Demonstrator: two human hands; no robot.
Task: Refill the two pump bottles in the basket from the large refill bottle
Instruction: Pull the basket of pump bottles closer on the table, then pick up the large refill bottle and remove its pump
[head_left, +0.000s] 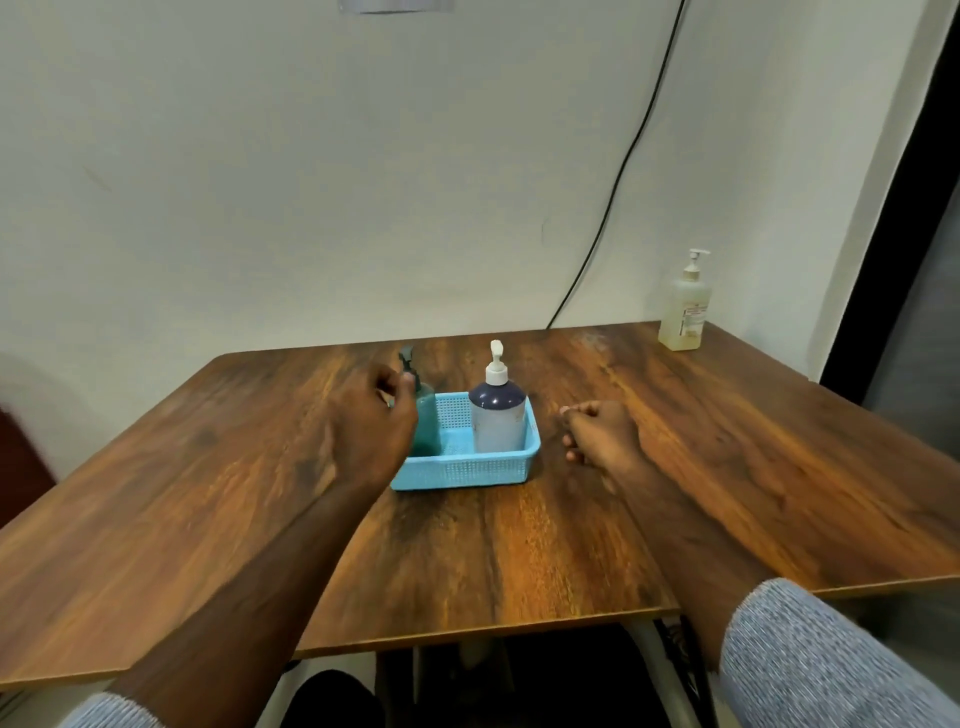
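Teal pump bottle (427, 415) half-hidden behind left hand (375, 421)

Two bare forearms — grey-blue ribbed knit sleeves (810, 670) pushed up; no rings, watch or gloves visible.

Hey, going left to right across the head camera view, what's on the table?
Left hand → teal pump bottle → blue basket holding the white pump bottle → right hand → clear pump bottle at the far right corner.

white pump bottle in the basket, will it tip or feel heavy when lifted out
The white pump bottle looks opaque, so its fill and weight can't be judged. Tall with a narrow pump, it may tip if pulled sideways against the blue basket wall; lifting straight up seems safer.
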